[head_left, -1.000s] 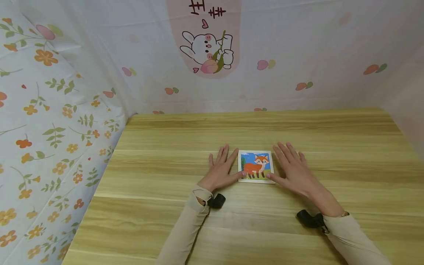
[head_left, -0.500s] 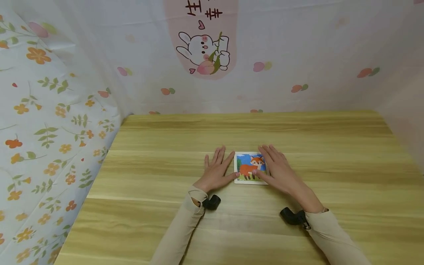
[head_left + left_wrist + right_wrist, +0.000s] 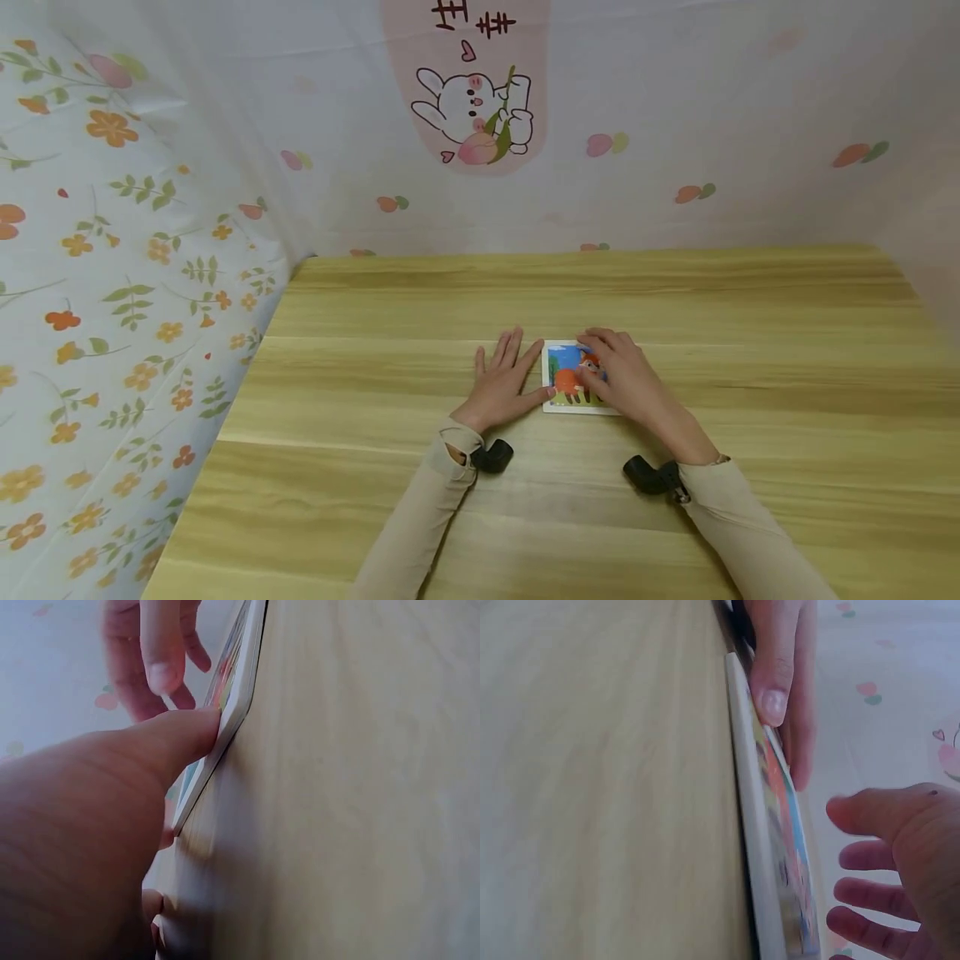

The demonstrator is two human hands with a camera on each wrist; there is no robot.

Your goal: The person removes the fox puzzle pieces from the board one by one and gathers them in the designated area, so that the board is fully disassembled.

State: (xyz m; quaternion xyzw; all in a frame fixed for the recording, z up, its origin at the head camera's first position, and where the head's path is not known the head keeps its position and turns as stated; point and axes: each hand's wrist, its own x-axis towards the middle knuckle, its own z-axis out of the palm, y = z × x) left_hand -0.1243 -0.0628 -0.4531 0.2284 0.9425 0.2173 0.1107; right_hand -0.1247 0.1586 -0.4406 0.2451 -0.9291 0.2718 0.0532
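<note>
A small square fox picture, likely a puzzle, with a white frame [image 3: 564, 375] lies flat on the wooden table. My left hand [image 3: 497, 393] is spread on the table to its left, fingers straight, the thumb resting on the lower left of the frame. In the left wrist view that thumb [image 3: 180, 735] presses on the frame's edge. Over the picture's right half hovers my right hand [image 3: 632, 385], hiding part of the fox. The right wrist view shows its thumb and fingers [image 3: 870, 896] bent loosely, apart from the picture [image 3: 787, 847], holding nothing.
The light wooden table [image 3: 375, 308] extends around both hands. A white curtain with a rabbit print [image 3: 472, 108] hangs behind it, and a flowered cloth [image 3: 135, 317] hangs on the left. Each wrist wears a black camera mount [image 3: 492, 456].
My right hand has moved left from beside the picture to above its right half, its fingers bending more. The left hand has stayed with its thumb on the frame.
</note>
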